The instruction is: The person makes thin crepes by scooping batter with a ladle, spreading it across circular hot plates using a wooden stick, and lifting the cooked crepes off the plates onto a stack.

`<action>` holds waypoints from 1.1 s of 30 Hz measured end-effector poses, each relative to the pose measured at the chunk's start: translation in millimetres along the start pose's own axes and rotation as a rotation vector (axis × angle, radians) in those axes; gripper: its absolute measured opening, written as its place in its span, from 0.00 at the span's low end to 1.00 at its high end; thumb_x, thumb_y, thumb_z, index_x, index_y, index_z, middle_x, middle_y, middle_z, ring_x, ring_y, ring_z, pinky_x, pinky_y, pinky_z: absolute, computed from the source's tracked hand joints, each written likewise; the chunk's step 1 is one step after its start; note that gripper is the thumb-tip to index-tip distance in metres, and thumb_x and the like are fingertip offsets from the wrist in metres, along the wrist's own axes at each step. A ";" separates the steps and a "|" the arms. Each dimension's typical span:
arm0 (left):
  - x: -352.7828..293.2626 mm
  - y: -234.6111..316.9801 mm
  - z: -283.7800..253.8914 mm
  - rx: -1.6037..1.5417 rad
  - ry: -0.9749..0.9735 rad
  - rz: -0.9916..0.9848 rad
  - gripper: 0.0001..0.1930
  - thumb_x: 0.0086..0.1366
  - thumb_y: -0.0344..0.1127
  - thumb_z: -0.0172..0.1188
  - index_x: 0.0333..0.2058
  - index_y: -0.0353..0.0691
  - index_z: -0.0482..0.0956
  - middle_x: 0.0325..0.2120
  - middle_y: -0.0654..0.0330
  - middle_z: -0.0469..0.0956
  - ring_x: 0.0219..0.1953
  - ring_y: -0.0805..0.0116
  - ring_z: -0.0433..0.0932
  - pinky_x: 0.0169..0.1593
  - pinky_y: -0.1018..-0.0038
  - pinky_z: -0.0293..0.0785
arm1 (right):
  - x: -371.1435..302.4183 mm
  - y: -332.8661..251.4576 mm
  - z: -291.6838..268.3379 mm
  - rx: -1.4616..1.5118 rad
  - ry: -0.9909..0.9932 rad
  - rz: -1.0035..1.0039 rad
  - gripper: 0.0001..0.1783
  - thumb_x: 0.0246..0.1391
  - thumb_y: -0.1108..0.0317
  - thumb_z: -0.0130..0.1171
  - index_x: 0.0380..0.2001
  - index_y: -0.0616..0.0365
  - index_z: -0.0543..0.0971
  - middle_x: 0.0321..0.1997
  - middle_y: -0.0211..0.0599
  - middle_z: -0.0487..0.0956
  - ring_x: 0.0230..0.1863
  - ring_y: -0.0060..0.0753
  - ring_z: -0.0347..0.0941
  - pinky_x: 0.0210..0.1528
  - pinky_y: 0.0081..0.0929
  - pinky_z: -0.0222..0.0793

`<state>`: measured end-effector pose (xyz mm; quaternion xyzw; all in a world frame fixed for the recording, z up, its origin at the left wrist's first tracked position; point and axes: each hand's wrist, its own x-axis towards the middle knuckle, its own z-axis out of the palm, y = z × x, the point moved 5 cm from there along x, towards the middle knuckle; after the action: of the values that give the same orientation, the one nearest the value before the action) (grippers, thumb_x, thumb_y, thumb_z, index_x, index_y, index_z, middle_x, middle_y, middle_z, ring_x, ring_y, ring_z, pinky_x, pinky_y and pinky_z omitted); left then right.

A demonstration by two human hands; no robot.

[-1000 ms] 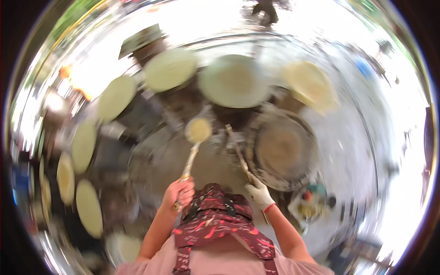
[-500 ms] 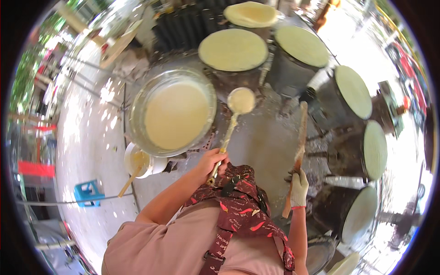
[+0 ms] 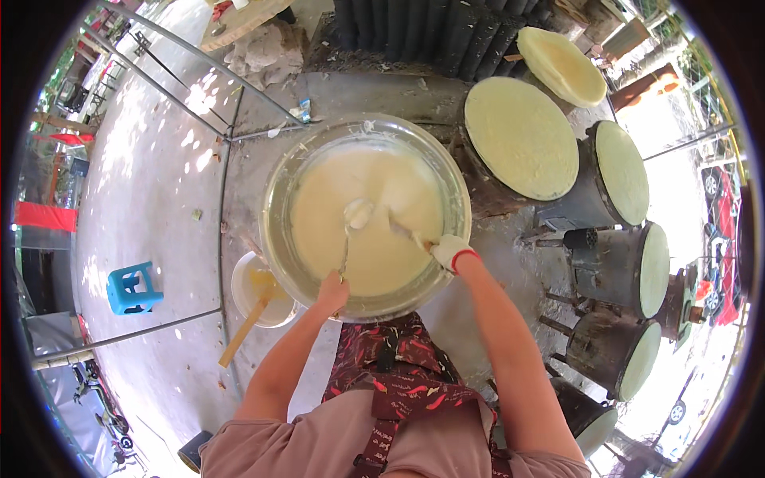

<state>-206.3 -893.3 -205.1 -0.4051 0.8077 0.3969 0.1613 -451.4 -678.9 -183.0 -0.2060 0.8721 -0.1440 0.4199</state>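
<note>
A wide metal basin [image 3: 279, 263] full of pale batter [image 3: 374, 263] is right before me. My left hand [image 3: 335, 288], bare, grips a long-handled ladle [image 3: 358, 213], its round bowl at the batter's surface near the middle. From the right reaches my right hand [image 3: 452, 251], in a white glove with a red cuff. It is closed on a wooden stick [image 3: 410, 233] whose far end dips into the batter; that end is partly covered. The two tools are apart from each other.
On the right, several dark drum stoves carry round griddles [image 3: 522, 137] coated with pale batter. A bowl-shaped flatbread [image 3: 562, 65] lies beyond. A white bucket [image 3: 267, 299] with a wooden-handled tool [image 3: 243, 332] is left of the basin. Further left: a blue stool [image 3: 134, 288] and metal poles [image 3: 223, 183].
I have turned left to face the basin. The ladle has moved from beside the griddles into the basin, and the wooden stick has come from the right side into the batter.
</note>
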 end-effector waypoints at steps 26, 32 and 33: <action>-131.7 260.7 -171.4 -0.729 -0.382 0.366 0.06 0.62 0.29 0.51 0.31 0.44 0.61 0.12 0.70 0.57 0.09 0.81 0.58 0.10 0.80 0.54 | -254.8 -97.5 -115.9 1.507 0.281 -0.398 0.24 0.61 0.62 0.42 0.61 0.49 0.64 0.18 0.26 0.68 0.10 0.14 0.55 0.10 0.14 0.49; -220.3 243.5 -34.5 -0.529 -0.893 0.063 0.07 0.64 0.29 0.48 0.27 0.44 0.61 0.12 0.72 0.57 0.09 0.82 0.56 0.11 0.82 0.55 | -339.5 45.7 -7.0 1.296 0.684 -0.061 0.23 0.61 0.61 0.46 0.59 0.47 0.69 0.21 0.32 0.74 0.14 0.26 0.67 0.19 0.24 0.64; -246.3 246.1 -3.5 -0.523 -1.065 -0.040 0.08 0.65 0.30 0.47 0.26 0.43 0.61 0.13 0.72 0.57 0.09 0.83 0.56 0.11 0.82 0.55 | -357.1 80.4 24.9 1.329 0.745 -0.021 0.23 0.61 0.61 0.46 0.59 0.47 0.69 0.21 0.32 0.74 0.14 0.26 0.67 0.19 0.24 0.64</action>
<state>-246.0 -678.6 66.1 -0.1914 0.4832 0.7282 0.4468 -250.0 -439.1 8.1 0.1439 0.6839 -0.7029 0.1320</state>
